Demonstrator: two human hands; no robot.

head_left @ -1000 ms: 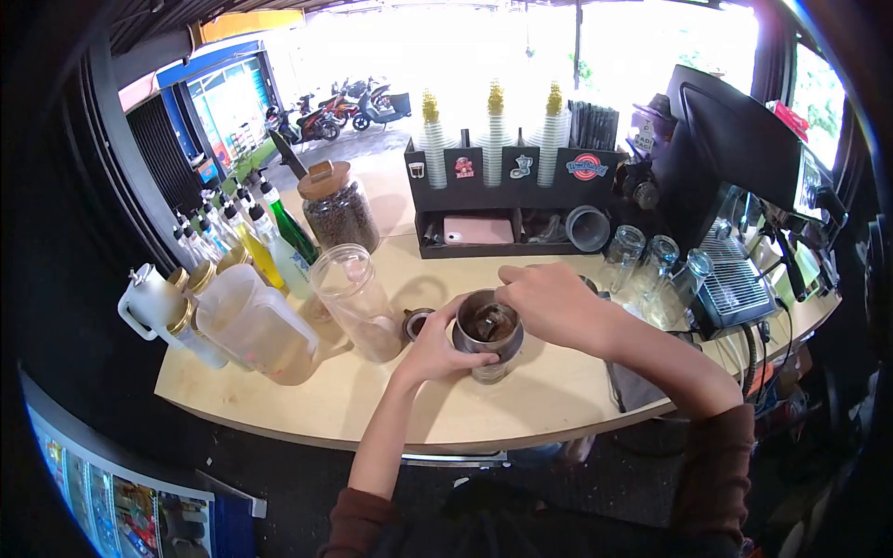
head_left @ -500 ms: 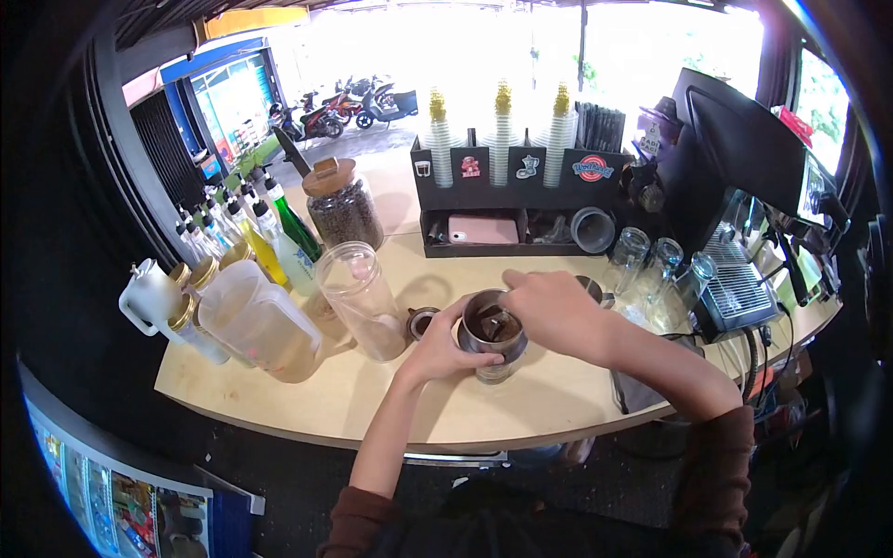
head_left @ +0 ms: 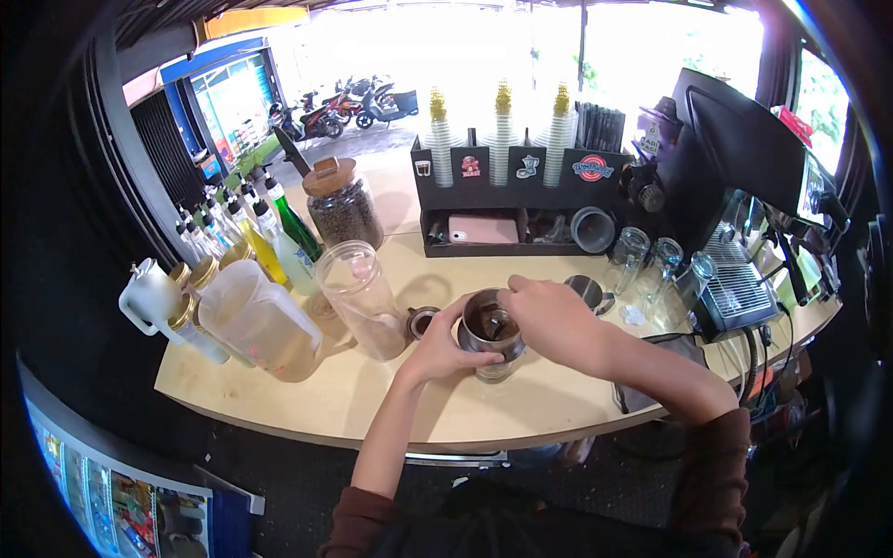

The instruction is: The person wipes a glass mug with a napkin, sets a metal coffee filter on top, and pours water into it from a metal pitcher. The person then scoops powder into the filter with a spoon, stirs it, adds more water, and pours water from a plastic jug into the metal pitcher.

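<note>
From where I stand, the middle of it all is a metal vessel [head_left: 511, 349], upright near the front of the wooden counter [head_left: 307, 405], with clear glass showing beneath it. Inside are dark pieces [head_left: 496, 325], glossy like ice in something brown, though I can't make out the contents well from here. The left hand [head_left: 445, 342] is curled round the vessel's side, thumb across the front, gripping it. The right hand [head_left: 551, 316] is closed, knuckles up, at the far side of the rim; whether its fingers pinch some thin tool I can't tell.

As far as I can judge, the filling is done, at least in part: dark contents are in and the top is uncovered. The work at the rim looks unfinished, and nothing here shows how much is left.

Just left of the vessel lies a small round metal piece [head_left: 422, 323], then a tall clear container [head_left: 353, 298] and a plastic pitcher [head_left: 256, 316]. Beyond the right hand stands a steel cup [head_left: 586, 290], with upturned glasses [head_left: 630, 246] past it. Farther back are a bean jar [head_left: 344, 219] and a black organizer [head_left: 507, 200] holding stacked cups.
</note>
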